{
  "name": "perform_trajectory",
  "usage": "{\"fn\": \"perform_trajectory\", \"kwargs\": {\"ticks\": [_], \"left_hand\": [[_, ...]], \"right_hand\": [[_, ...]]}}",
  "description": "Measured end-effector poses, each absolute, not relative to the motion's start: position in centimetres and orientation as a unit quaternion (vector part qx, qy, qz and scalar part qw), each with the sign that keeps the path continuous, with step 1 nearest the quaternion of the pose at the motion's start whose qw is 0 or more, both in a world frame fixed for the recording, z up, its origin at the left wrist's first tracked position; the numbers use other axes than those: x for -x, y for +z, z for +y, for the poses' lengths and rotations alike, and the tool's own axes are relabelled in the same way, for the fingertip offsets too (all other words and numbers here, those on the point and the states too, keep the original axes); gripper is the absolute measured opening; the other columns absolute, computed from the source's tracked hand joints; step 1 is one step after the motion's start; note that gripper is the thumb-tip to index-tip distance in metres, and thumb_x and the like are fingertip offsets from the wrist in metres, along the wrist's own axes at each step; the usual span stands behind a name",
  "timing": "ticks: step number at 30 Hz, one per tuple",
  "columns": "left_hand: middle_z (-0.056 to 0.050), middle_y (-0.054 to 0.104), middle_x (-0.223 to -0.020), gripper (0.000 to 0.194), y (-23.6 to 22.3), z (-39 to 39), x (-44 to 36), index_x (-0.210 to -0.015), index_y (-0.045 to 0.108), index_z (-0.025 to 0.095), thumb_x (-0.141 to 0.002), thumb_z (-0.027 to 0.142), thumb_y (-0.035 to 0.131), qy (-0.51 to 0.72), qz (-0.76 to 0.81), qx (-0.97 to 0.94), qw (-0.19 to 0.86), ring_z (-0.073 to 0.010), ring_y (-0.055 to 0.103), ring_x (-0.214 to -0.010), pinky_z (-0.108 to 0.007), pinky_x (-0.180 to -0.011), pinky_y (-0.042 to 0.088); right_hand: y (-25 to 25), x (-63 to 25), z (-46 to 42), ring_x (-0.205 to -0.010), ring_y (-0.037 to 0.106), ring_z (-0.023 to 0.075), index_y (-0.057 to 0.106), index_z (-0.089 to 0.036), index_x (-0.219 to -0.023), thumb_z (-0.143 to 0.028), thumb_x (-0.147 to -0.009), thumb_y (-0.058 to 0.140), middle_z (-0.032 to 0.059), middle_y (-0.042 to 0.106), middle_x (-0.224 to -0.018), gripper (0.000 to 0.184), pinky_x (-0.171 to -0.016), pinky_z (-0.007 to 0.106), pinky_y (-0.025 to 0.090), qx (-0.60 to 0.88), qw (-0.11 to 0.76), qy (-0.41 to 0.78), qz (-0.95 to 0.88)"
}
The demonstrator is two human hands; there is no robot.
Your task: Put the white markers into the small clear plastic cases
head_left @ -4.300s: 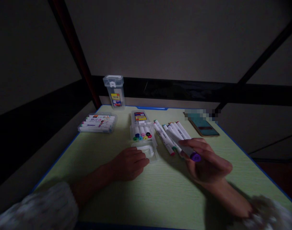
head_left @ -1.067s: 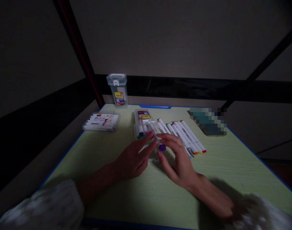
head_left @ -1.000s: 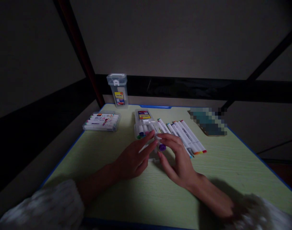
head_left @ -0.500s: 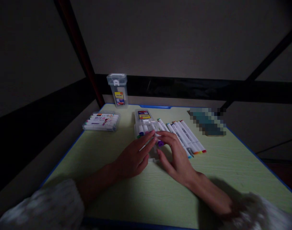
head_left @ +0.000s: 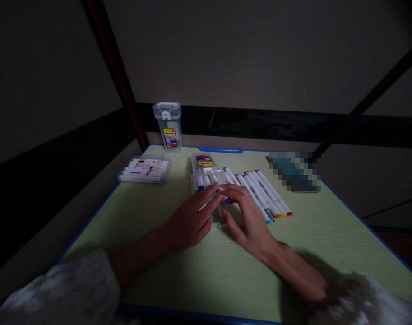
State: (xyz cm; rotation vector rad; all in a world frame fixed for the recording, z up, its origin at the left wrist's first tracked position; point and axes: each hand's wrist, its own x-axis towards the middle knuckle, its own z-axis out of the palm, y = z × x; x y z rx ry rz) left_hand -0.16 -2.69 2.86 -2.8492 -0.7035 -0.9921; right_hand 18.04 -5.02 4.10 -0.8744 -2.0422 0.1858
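Just in front of me lies an open clear plastic marker case [head_left: 217, 221], its lid folded back on the far side, with several white markers [head_left: 207, 180] in it. Over the case's near left part my left hand [head_left: 188, 219] stretches out its fingers, the tips meeting those of my right hand. My right hand [head_left: 249, 221] arches over the case's right side, thumb apart from the curved fingers. Between them shows the purple end of a marker [head_left: 228, 201], which the fingers seem to touch; the contact is partly hidden.
Several loose white markers [head_left: 263, 192] lie side by side right of the case. A closed marker box [head_left: 145, 171] lies at left. Behind it stands an upright clear container [head_left: 168, 128]. A pixelated flat object [head_left: 293, 171] lies at right on the blue-edged table [head_left: 327, 243].
The view has shifted slightly, so the things on the table sit a little further right. Both hands keep nearly the same pose over the case.
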Motion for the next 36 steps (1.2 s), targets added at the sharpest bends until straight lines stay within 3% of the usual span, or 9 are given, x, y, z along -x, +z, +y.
{"fn": "perform_trajectory", "kwargs": {"ticks": [16, 22, 36], "left_hand": [[-0.019, 0.027, -0.144, 0.06, 2.35, -2.51, 0.3, -0.141, 0.016, 0.012, -0.086, 0.015, 0.041, -0.31, -0.263, 0.913, -0.009, -0.0263, 0.027, -0.134, -0.043, -0.107, 0.034], [-0.018, 0.027, -0.144, 0.064, 2.39, -2.56, 0.24, -0.141, 0.013, 0.014, -0.085, 0.014, 0.043, -0.327, -0.259, 0.909, -0.021, -0.0266, 0.028, -0.133, -0.044, -0.106, 0.035], [-0.02, 0.03, -0.142, 0.065, 2.41, -2.53, 0.16, -0.14, 0.014, 0.012, -0.083, 0.012, 0.046, -0.345, -0.258, 0.902, -0.04, -0.0259, 0.028, -0.133, -0.045, -0.107, 0.035]], "right_hand": [[3.9, -18.13, -4.98, -0.112, 0.051, 0.0228, 0.038, -0.02, -0.122, -0.013, -0.086, 0.044, 0.014, 0.052, -0.126, 0.037, -0.086, 0.042, 0.05, 0.378, 0.428, 0.085, -0.816], [4.1, -18.07, -5.1, -0.114, 0.05, 0.0216, 0.043, -0.02, -0.115, -0.013, -0.086, 0.044, 0.0123, 0.055, -0.122, 0.03, -0.092, 0.042, 0.047, 0.373, 0.422, 0.086, -0.822], [4.17, -18.09, -5.04, -0.118, 0.047, 0.0221, 0.041, -0.02, -0.118, -0.012, -0.086, 0.043, 0.0122, 0.051, -0.129, 0.033, -0.095, 0.045, 0.045, 0.368, 0.411, 0.096, -0.829]]}}
